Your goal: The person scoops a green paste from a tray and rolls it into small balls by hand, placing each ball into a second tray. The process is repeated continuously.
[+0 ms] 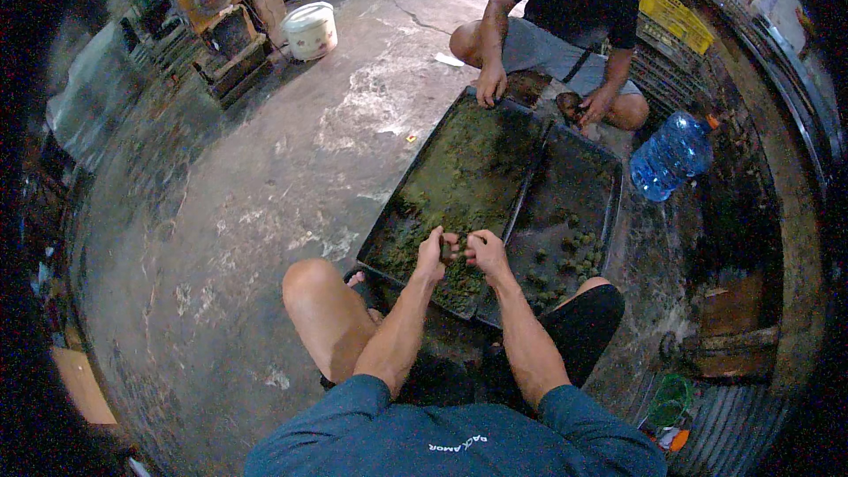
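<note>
My left hand and my right hand are close together over the near end of a black tray. Moist, crumbly green-brown material is spread across that tray. The fingers of my left hand curl round a small dark green clump of it. Bent fingers on my right hand face it, and what they hold is too small to make out. Alongside on the right, a second dark tray carries several small round green-brown balls toward its near right side.
Opposite me a person sits cross-legged, one hand at the far tray rim, the other near a dark brown lump. A large blue water bottle lies to the right. A lidded white bucket and a yellow crate stand farther back.
</note>
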A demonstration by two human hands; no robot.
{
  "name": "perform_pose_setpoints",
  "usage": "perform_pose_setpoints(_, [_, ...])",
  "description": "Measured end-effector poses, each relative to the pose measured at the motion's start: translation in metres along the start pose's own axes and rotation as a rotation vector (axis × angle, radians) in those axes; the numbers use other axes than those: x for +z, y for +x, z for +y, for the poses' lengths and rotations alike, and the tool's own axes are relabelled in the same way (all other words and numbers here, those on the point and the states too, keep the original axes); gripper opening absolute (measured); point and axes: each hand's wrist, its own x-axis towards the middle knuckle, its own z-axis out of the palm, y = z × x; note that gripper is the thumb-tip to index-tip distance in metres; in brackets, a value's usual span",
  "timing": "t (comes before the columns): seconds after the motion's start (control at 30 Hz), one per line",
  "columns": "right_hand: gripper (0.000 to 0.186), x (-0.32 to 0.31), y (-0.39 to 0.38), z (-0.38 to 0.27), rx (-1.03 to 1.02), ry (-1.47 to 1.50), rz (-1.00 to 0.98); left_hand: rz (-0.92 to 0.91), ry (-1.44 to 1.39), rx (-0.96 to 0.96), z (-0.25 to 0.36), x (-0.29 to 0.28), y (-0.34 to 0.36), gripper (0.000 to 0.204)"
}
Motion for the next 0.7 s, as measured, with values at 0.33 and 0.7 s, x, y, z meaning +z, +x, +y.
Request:
perform_pose_setpoints(0.33, [0.037,-0.021,0.008,0.003,0.219,0.442,-0.012,0.018,-0.056,-0.076,0.006,-0.011,0.004,0.041])
perform_pose_setpoints(0.7, [0.028,-0.018,0.0,-0.016,0.141,0.439,-0.083,-0.138,0.103,0.041,0.003,-0.02,0.01,0.039])
